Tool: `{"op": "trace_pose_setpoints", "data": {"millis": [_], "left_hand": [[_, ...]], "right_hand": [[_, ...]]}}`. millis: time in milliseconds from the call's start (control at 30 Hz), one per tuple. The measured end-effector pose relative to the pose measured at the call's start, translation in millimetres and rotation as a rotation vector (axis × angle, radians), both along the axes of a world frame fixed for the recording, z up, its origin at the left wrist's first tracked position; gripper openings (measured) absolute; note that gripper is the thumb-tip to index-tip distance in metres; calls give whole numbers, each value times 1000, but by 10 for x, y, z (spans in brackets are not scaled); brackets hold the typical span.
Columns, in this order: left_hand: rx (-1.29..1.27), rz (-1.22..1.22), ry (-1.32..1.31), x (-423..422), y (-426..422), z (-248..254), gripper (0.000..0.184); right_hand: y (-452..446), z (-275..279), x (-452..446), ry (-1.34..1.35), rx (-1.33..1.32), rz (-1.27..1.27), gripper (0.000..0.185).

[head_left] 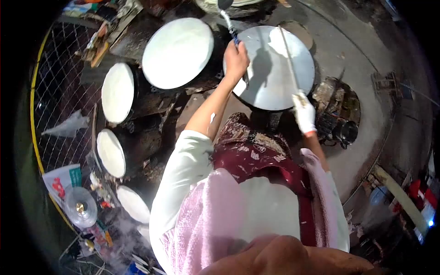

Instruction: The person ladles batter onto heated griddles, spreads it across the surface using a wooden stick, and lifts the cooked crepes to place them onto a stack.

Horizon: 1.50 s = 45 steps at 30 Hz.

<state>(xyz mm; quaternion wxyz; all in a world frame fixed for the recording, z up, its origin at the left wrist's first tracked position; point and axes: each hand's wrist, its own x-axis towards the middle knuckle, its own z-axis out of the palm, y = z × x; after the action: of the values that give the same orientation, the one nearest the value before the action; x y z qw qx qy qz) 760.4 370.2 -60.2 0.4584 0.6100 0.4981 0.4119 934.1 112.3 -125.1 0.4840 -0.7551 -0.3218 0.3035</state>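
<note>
My left hand (237, 59) is bare and closed round the handle of a ladle (227, 20), whose dark bowl is at the top of the view. A white glove covers my right hand (304, 112), which grips the near end of a long thin stick (289, 62). The stick's far end touches a patch of white batter (277, 41) on a large round griddle (270, 87). A white flat piece (239, 87) shows at the griddle's left edge, below my left hand; what it belongs to is unclear.
Round white-covered plates (178, 53), (118, 93), (111, 153), (133, 204) curve down the left. A glass lid (80, 207) lies lower left, near steam. Wire mesh (59, 91) borders that side. Right of the griddle stand a dark, crusted object (337, 107) and a metal pot (347, 133).
</note>
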Motion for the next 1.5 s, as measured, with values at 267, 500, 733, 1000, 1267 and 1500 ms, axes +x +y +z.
{"op": "trace_pose_setpoints", "data": {"millis": [267,500,733,1000,1267,1500], "left_hand": [[-384,-15,-311,-224,-139,576,18],[-497,-28,-174,-993,-572,630,23],[-611,219,-170,-1501,-1044,709,24],[-633,324,-266,-1563,-1300,637,23],[-621,370,-264,-1454,-1362,639,20],[-635,413,-200,-1454,-1414,624,19]], "right_hand": [[41,273,20,529,-193,-139,34],[-130,-158,826,-105,19,39,39],[258,158,439,434,-248,215,38],[481,111,1151,277,-234,298,34],[718,0,1416,174,-100,480,39],[1006,-54,1096,539,-320,593,37]]}}
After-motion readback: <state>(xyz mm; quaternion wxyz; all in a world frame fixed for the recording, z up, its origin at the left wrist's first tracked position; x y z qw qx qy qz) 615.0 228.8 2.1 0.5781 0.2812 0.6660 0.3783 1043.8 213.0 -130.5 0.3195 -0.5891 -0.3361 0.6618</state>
